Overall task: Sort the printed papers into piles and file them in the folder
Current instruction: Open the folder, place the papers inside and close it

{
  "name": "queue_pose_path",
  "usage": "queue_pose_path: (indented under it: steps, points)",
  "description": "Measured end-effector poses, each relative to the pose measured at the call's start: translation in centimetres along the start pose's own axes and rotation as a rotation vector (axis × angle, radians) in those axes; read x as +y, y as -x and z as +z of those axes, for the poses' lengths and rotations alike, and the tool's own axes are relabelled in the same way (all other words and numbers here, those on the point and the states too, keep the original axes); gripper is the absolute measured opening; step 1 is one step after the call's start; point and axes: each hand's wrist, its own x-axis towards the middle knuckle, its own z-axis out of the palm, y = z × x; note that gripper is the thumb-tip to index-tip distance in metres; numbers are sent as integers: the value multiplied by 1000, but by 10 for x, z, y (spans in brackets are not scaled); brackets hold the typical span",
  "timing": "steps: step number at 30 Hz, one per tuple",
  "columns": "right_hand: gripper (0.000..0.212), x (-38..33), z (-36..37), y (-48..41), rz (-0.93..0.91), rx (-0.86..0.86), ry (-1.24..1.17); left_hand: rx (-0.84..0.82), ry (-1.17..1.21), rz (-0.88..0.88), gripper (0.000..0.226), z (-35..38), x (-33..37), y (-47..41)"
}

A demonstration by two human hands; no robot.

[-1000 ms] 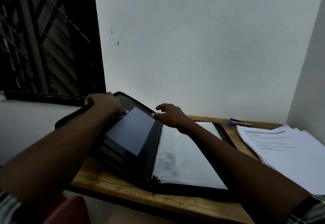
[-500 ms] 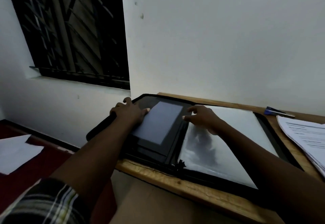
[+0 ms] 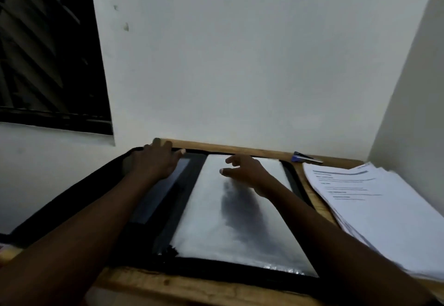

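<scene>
From my end the folder point(image 3: 72, 200) reads as black and matt, its outer rim cloth-like, though I can't make out a weave. The clear sleeve point(image 3: 204, 221) on its right half is smooth, glossy plastic and catches glare along the near edge. The grey pocket panel point(image 3: 165, 188) has a dull sheen. The table point(image 3: 192, 289) is wood, with grain and a dark knot showing. The printed papers point(image 3: 384, 209) are plain matt paper.

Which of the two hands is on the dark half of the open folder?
The left hand, lying flat on the dark pocket side of the folder. The right hand is over the pale sleeve on the other half.
</scene>
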Motion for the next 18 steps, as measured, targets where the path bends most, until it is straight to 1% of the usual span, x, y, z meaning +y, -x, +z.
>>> queue_pose_path:
  steps: [3, 6, 8, 11, 13, 15, 17, 18]
  points:
    - [47, 27, -28, 3, 42, 46, 9, -58, 45, 147, 70, 9, 46, -8]
    - [44, 53, -55, 3, 63, 113, 69, -61, 91, 208, 63, 14, 88, -5]
    - [41, 69, -66, 3, 87, 156, 76, -61, 81, 257, 62, 15, 112, -1]
    - [34, 85, -68, 7, 120, 194, 64, -89, 31, 325, 60, 14, 141, -5]
    - [30, 88, -64, 6, 95, 215, 79, -139, -4, 350, 58, 11, 160, -7]
    - [29, 84, -63, 5, 53, 264, 19, -197, -11, 360, 56, 11, 181, -8]
    - [28, 73, -71, 7, 17, 333, -52, -208, 94, 358, 50, 15, 198, -9]
    - [26, 68, -80, 8, 5, 375, -102, -202, 232, 344, 44, 17, 210, -7]
